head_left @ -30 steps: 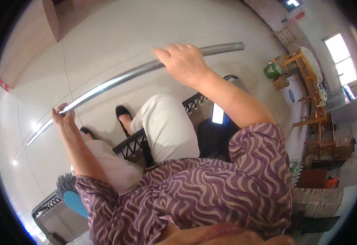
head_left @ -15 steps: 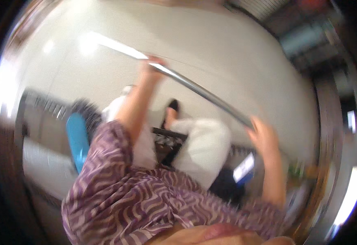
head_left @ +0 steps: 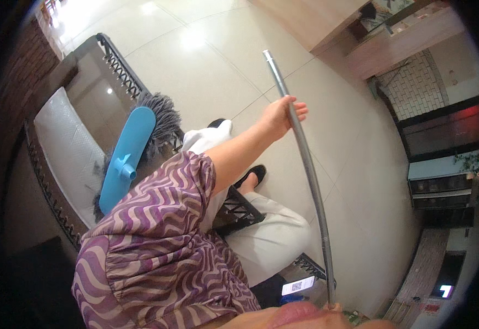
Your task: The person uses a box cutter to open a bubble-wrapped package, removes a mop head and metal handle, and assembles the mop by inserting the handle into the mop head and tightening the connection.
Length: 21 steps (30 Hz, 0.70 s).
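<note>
A long silver metal pole runs from above my left hand down to the lower edge. My left hand is wrapped round its upper part with the thumb side, the fingertips reaching past the pole. At the pole's lower end only a bit of my right hand shows, closed about the tube; the rest is hidden. To my left lies a mop head with a light blue plate, a short socket and grey fringe. It is apart from the pole.
I sit on a laced recliner with a dark frame. A pale pad lies on it at the left. By my right thigh is a white card with a square code. Pale tiles cover the floor; cabinets stand at the right.
The pole has swung from a slant to nearly upright, its upper end moving right. My left hand has moved right and down; my right hand has dropped mostly out of sight. The view has turned.
</note>
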Each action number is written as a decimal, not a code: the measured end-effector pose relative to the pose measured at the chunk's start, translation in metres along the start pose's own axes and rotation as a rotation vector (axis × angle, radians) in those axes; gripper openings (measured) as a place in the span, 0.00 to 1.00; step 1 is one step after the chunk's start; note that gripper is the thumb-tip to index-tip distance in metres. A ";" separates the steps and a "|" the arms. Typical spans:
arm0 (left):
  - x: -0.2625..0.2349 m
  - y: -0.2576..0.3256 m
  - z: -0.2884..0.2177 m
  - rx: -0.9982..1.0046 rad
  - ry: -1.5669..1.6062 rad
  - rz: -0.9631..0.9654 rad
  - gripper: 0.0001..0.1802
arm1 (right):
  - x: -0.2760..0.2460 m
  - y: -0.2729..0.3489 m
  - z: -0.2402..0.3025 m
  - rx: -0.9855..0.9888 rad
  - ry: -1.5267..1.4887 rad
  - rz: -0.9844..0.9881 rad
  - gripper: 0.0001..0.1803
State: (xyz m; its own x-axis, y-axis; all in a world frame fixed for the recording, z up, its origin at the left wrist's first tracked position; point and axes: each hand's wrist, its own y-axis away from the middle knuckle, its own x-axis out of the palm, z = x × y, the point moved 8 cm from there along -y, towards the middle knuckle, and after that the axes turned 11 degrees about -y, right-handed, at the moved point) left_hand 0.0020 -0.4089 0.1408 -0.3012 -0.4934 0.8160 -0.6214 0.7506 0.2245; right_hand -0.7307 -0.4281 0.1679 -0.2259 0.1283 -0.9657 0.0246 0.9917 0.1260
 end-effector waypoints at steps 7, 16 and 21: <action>0.028 0.041 -0.011 -0.013 -0.018 0.116 0.14 | -0.081 0.054 0.156 -0.321 -0.389 -0.287 0.16; -0.099 0.054 -0.052 -0.047 0.131 -0.075 0.13 | -0.016 0.051 0.290 -0.551 -0.631 0.520 0.13; -0.154 0.087 -0.094 -0.002 -0.107 -0.208 0.11 | 0.002 0.061 0.322 -0.663 -0.699 0.729 0.19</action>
State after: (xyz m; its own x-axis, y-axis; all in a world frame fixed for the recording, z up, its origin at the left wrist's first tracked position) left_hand 0.0619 -0.2267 0.0849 -0.2419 -0.6815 0.6907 -0.6765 0.6287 0.3834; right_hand -0.4159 -0.3654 0.1001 0.2135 0.8348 -0.5075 -0.6236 0.5163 0.5869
